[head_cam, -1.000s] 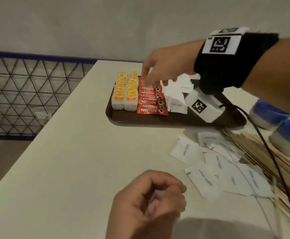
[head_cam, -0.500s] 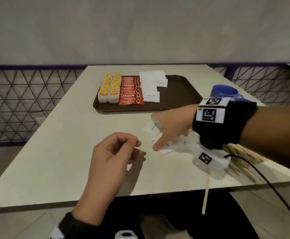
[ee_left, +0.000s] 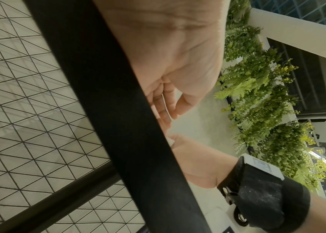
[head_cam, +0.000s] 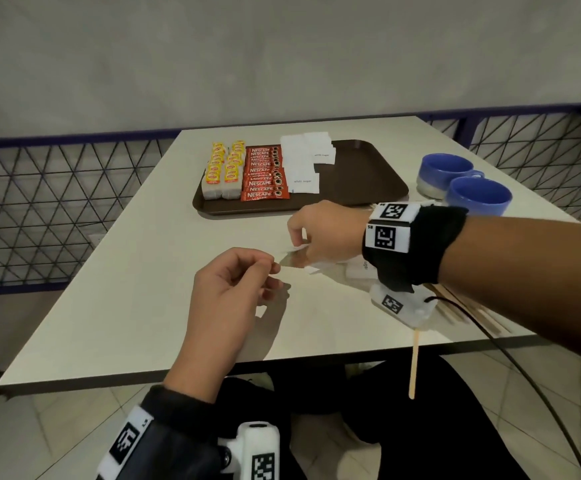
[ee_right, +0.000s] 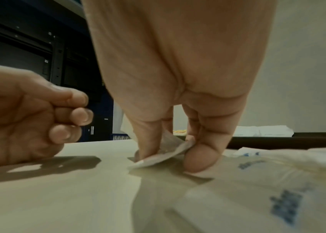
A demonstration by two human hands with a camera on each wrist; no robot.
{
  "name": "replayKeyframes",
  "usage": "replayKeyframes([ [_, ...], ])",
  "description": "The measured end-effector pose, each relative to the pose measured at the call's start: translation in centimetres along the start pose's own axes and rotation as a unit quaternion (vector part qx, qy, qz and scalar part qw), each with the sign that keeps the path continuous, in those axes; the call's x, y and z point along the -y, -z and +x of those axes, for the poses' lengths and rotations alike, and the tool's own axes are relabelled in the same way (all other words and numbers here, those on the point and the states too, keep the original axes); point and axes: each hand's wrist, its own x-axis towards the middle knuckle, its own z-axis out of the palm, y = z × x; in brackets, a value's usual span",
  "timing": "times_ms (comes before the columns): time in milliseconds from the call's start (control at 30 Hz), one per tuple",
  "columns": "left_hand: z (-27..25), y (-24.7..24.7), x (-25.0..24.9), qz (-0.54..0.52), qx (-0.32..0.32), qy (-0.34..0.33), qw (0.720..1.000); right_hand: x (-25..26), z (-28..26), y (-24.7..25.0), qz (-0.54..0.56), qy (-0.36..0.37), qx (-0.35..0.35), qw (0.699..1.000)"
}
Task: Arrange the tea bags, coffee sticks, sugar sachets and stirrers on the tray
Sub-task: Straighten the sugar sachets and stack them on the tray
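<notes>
A brown tray [head_cam: 361,174] on the white table carries yellow tea bags [head_cam: 221,171], red coffee sticks [head_cam: 263,176] and white sugar sachets [head_cam: 304,161] in rows. My right hand [head_cam: 299,242] [ee_right: 166,156] pinches one sugar sachet [head_cam: 297,250] [ee_right: 170,148] by its edge, lifting it off the loose sachets [head_cam: 358,268] [ee_right: 278,181] on the table. My left hand [head_cam: 268,271] [ee_right: 74,116] hovers just left of it, fingers curled, holding nothing. Wooden stirrers [head_cam: 469,310] lie under my right wrist.
Two blue cups [head_cam: 445,168] [head_cam: 477,199] stand right of the tray. One stirrer [head_cam: 414,362] sticks out over the table's near edge. A black cable runs from my right wrist camera. A wire-mesh railing [head_cam: 40,202] borders the table's far and left sides.
My right hand came back from the tray to the loose sachets near me and pinched one. My left hand rose and moved toward it.
</notes>
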Motion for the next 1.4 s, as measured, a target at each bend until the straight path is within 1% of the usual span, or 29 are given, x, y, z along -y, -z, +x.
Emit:
replayKeyframes([
  [133, 0.3, 0.0, 0.5, -0.014, -0.006, 0.002, 1.0, 0.4, -0.6, 0.6, 0.006, 0.024, -0.004, 1.0],
  [200, 0.5, 0.0, 0.7, -0.025, -0.014, 0.011, 1.0, 0.4, -1.0, 1.2, 0.027, 0.035, -0.014, 0.999],
  [333, 0.6, -0.3, 0.4, -0.123, -0.024, 0.076, 0.989, -0.1, -1.8, 2.3, 0.075, 0.066, -0.051, 0.994],
  [400, 0.7, -0.5, 0.2, -0.14, -0.027, 0.088, 0.986, 0.1, -2.2, 2.5, 0.08, 0.089, -0.059, 0.991],
  [433, 0.8, -0.5, 0.2, -0.138, -0.021, 0.087, 0.986, 0.3, -2.4, 2.5, 0.079, 0.106, -0.058, 0.99],
  [500, 0.9, -0.3, 0.3, -0.107, 0.021, 0.073, 0.991, 0.8, -2.7, 2.3, 0.076, 0.144, -0.061, 0.985],
  [567, 0.9, -0.1, 0.4, -0.031, 0.067, 0.04, 0.996, 1.6, -2.7, 1.8, 0.077, 0.182, -0.076, 0.977],
  [633, 1.0, 0.2, 0.6, 0.022, 0.087, 0.004, 0.996, 2.3, -2.6, 1.4, 0.087, 0.192, -0.089, 0.973],
  [733, 1.1, 0.6, 0.5, -0.004, 0.082, 0.006, 0.997, 2.9, -2.4, 1.1, 0.135, 0.165, -0.11, 0.971],
  [833, 1.4, 0.7, 0.7, -0.029, 0.074, 0.025, 0.997, 2.8, -2.5, 1.1, 0.259, 0.093, -0.095, 0.957],
  [867, 1.4, 0.7, 0.9, -0.035, 0.067, 0.026, 0.997, 2.9, -2.7, 1.1, 0.305, 0.064, -0.085, 0.947],
  [933, 1.4, 0.6, 1.0, -0.059, 0.056, 0.032, 0.996, 3.2, -3.0, 1.1, 0.397, 0.008, -0.069, 0.915],
  [967, 1.4, 0.6, 1.0, -0.064, 0.052, 0.032, 0.996, 3.3, -3.2, 1.2, 0.43, -0.012, -0.064, 0.901],
  [1000, 1.4, 0.6, 1.0, -0.054, 0.046, 0.02, 0.997, 3.3, -3.4, 1.4, 0.441, -0.019, -0.056, 0.896],
  [1033, 1.4, 0.6, 1.0, -0.036, 0.041, 0.007, 0.998, 3.2, -3.5, 1.6, 0.422, -0.013, -0.042, 0.906],
  [1100, 1.5, 0.7, 0.9, -0.025, 0.024, -0.002, 0.999, 2.9, -4.1, 2.0, 0.338, 0.014, 0.005, 0.941],
  [1167, 1.4, 0.7, 1.1, -0.034, 0.014, 0.001, 0.999, 2.6, -4.8, 2.3, 0.272, 0.028, 0.047, 0.961],
  [1233, 1.3, 0.7, 1.2, -0.037, 0.006, -0.001, 0.999, 1.9, -5.8, 3.1, 0.204, 0.03, 0.057, 0.977],
  [1267, 1.3, 0.7, 1.2, -0.032, 0.004, -0.004, 0.999, 1.5, -6.6, 3.6, 0.146, 0.031, 0.054, 0.987],
  [1333, 1.1, 0.8, 1.1, -0.03, 0.006, -0.007, 1.0, 0.2, -8.8, 4.5, 0.032, 0.035, 0.058, 0.997],
  [1400, 1.0, 0.8, 1.0, -0.03, 0.006, -0.006, 1.0, -1.3, -11.8, 4.7, -0.027, 0.039, 0.086, 0.995],
])
